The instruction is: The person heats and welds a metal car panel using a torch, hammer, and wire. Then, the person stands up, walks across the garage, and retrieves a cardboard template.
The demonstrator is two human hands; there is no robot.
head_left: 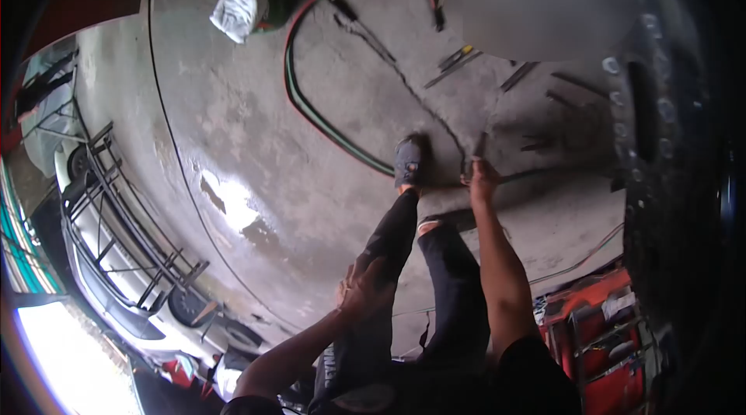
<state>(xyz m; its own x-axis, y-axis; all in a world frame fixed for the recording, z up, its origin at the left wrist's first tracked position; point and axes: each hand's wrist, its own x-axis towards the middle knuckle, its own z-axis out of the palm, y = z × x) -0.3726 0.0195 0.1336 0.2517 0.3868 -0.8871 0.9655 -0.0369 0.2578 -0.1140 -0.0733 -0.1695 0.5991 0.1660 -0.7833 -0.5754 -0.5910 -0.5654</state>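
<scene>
some work seems unfinished: your right hand grasps a dark tool, left hand open on your left leg.

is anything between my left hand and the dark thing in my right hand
Yes. The left hand rests on the left leg; in this view, that leg and the right shoe lie between it and the dark thing in the right hand.
</scene>
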